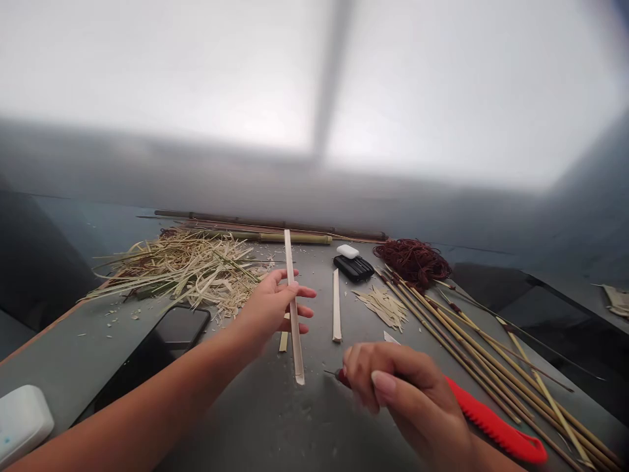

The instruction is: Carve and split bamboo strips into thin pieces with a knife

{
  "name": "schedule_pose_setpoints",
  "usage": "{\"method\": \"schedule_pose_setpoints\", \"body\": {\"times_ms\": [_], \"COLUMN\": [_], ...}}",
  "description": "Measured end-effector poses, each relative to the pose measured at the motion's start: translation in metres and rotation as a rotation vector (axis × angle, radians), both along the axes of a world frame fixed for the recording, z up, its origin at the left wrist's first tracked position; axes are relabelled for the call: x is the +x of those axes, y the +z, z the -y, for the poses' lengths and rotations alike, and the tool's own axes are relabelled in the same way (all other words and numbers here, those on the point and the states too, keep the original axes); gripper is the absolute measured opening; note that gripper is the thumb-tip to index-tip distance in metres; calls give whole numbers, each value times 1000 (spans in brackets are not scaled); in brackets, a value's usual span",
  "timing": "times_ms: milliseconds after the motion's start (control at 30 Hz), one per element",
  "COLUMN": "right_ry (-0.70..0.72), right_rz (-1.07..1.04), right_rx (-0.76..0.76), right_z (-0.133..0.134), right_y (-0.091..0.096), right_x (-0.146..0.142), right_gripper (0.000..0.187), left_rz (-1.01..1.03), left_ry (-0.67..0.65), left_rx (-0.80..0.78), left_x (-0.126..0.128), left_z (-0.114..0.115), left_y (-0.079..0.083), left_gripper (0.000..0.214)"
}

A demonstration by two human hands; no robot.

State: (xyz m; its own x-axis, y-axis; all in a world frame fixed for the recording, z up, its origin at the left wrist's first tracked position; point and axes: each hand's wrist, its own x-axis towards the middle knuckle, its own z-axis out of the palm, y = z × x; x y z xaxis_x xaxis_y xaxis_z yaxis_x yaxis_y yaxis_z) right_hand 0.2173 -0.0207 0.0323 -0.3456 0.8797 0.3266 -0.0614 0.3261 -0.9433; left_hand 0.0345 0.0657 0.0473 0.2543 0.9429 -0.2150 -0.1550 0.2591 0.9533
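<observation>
My left hand (275, 305) pinches a long pale bamboo strip (293, 314) between thumb and fingers, its other fingers spread behind. The strip stands tilted above the table. My right hand (398, 387), slightly blurred, is closed around a small tool (339, 375) with a thin metal tip and a dark red end. Most of that tool is hidden in the fingers. Behind this hand, a red toothed-edged handle (496, 419) sticks out to the right. A second pale strip (337, 308) lies between the hands, and a short piece (284, 341) lies beneath the left hand.
Fibre shavings (196, 269) heap at the left near a dark phone (181, 326). Bamboo poles (295, 238) lie along the back. A black case (354, 267), pointed slivers (381, 305), brown cord (413, 261) and several thin sticks (472, 341) occupy the right. A white object (24, 416) sits front left.
</observation>
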Motion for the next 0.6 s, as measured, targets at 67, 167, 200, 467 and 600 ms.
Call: {"method": "schedule_pose_setpoints", "body": {"times_ms": [67, 167, 200, 467, 600], "right_ry": [-52, -153, -184, -24, -10], "right_rz": [-6, 81, 156, 821, 989], "right_rx": [-53, -103, -120, 23, 163], "right_z": [-4, -8, -9, -13, -1], "right_y": [-4, -1, 4, 50, 44], "right_x": [2, 2, 3, 36, 41], "right_gripper": [34, 30, 26, 10, 14], "left_rz": [17, 16, 7, -247, -413], "left_ry": [-7, 1, 4, -106, -138], "left_rx": [-71, -119, -117, 75, 181], "left_x": [0, 0, 0, 11, 19], "left_z": [-1, -3, -4, 2, 10], "left_y": [0, -1, -2, -27, -38], "left_gripper": [27, 22, 18, 21, 34]}}
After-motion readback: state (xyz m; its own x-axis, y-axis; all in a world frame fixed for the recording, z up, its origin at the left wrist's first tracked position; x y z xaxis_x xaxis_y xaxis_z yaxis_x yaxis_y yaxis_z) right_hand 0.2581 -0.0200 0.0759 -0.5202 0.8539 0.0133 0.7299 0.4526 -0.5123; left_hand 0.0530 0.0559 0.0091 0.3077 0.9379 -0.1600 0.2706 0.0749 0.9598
